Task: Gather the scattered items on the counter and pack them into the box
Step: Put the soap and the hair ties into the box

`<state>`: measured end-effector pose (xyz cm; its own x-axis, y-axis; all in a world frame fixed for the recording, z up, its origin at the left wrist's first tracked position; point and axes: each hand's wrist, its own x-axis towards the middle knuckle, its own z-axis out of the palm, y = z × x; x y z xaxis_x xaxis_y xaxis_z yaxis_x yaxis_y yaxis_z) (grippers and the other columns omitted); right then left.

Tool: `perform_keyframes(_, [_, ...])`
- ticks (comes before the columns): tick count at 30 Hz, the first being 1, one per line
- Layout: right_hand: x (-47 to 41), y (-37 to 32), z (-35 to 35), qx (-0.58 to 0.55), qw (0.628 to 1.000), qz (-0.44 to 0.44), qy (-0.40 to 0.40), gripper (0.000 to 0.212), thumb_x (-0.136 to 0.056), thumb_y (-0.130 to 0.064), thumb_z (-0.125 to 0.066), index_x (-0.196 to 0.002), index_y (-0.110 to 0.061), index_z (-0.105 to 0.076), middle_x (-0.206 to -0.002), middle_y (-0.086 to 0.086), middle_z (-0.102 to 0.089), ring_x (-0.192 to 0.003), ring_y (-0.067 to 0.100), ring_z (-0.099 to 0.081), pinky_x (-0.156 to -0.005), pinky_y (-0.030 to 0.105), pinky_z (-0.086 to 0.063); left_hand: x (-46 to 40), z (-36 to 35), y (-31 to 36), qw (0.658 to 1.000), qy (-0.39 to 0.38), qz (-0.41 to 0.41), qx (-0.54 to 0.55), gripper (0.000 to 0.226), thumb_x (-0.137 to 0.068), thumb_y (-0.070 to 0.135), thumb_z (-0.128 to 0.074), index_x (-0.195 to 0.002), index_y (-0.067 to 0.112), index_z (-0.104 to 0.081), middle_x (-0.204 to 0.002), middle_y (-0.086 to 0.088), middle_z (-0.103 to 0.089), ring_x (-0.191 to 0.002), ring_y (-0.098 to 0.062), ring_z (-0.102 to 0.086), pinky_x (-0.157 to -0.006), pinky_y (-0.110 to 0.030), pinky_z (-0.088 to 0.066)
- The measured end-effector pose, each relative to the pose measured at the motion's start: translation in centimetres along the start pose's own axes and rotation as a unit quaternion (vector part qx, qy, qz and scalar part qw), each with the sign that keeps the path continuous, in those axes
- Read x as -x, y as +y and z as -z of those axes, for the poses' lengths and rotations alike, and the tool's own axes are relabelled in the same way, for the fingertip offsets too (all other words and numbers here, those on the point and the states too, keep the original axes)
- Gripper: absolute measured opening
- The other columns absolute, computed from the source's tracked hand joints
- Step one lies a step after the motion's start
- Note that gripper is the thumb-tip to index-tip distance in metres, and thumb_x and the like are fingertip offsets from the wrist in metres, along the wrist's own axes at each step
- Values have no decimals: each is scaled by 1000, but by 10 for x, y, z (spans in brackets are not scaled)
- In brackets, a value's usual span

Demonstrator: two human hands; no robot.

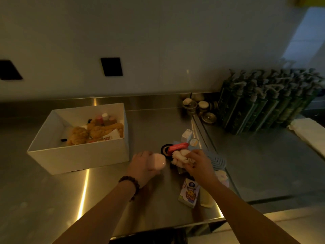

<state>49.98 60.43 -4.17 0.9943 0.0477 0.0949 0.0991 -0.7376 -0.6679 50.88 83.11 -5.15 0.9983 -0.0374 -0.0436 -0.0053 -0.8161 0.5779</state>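
Note:
A white open box (79,155) stands on the steel counter at the left, holding yellow plush toys (93,131), small bottles and packets. My left hand (144,164) grips a pale pink round item (159,162) just right of the box's front corner. My right hand (197,164) pinches a white lumpy soft item (179,157) in the pile of scattered things. Around it lie a red bar (177,147), a black ring (165,149), a white charger (186,135), a blue ribbed disc (218,161) and an illustrated carton (190,192).
Dark green pump bottles (263,103) stand in rows at the back right, with small brass cups (198,106) beside them. A folded white cloth (309,132) lies at the far right. The counter's front edge (158,228) runs below my arms.

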Motion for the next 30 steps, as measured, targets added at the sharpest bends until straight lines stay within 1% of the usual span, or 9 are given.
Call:
perform_keyframes(1, [0, -3, 3, 11, 1000, 10, 13, 30, -83, -22, -66, -112, -18, -61, -122, -1, -49, -93, 0, -42, -72, 1, -35, 0, 6, 2, 1000, 15, -6, 2, 69, -66, 40, -80, -123, 27, -44, -123, 5, -48, -116, -18, -43, -98, -36, -39])
perform_keyframes(3, [-2, -12, 10, 14, 999, 32, 38, 29, -84, -21, -66, -112, -16, -62, -117, -4, -49, -85, -4, -41, -72, 0, -34, -1, 20, 8, 999, 41, -24, -5, 67, -65, 40, -80, -121, 25, -45, -121, 4, -49, -113, -17, -44, -96, -36, -41])
perform_keyframes(9, [-21, -58, 29, -35, 993, 83, 82, 29, -82, -27, -68, -109, -18, -64, -108, -8, -48, -92, 3, -47, -70, 7, -35, 0, 72, 20, 986, 147, -74, -32, 68, -65, 40, -80, -121, 21, -47, -118, 1, -51, -108, -17, -45, -88, -29, -38])
perform_keyframes(13, [-43, -93, 22, -42, 990, 116, 75, 30, -82, -25, -68, -111, -19, -64, -108, -11, -44, -85, -3, -44, -71, 6, -34, 5, 119, 10, 972, 219, -66, -48, 65, -64, 43, -80, -117, 21, -50, -113, 2, -51, -103, -16, -44, -83, -27, -38])
perform_keyframes(15, [-54, -112, 13, -49, 987, 141, 55, 31, -82, -24, -69, -112, -18, -64, -110, -10, -45, -88, -2, -44, -71, 6, -35, 8, 140, -2, 968, 243, -42, -53, 68, -62, 46, -80, -118, 23, -49, -114, 4, -50, -103, -15, -45, -84, -29, -42])
perform_keyframes(20, [-79, -161, -24, -77, 978, 192, 8, 28, -81, -20, -70, -109, -15, -66, -109, -7, -46, -93, 5, -48, -71, 6, -35, 18, 186, -54, 971, 236, 32, -30, 76, -64, 45, -80, -128, 27, -43, -124, 2, -48, -112, -19, -45, -91, -37, -44])
perform_keyframes(23, [-94, -188, -53, -99, 972, 211, -17, 27, -81, -20, -72, -107, -15, -66, -108, -5, -47, -89, 2, -49, -70, 3, -38, 9, 215, -94, 973, 214, 66, -46, 74, -68, 46, -77, -131, 26, -44, -131, 0, -45, -118, -21, -39, -95, -38, -40])
perform_keyframes(26, [-110, -208, -82, -116, 972, 201, -41, 29, -80, -24, -72, -107, -16, -66, -108, -6, -47, -90, 2, -51, -73, 11, -44, -14, 236, -133, 980, 169, 89, -47, 69, -71, 42, -75, -131, 27, -43, -135, 1, -40, -121, -22, -35, -98, -40, -40])
perform_keyframes(30, [-133, -228, -121, -112, 977, 178, -24, 31, -81, -22, -72, -111, -14, -65, -107, -7, -48, -88, -6, -47, -71, -1, -37, -64, 253, -167, 987, 126, 98, -28, 50, -82, 41, -64, -126, 28, -45, -130, -1, -35, -118, -23, -39, -97, -38, -44])
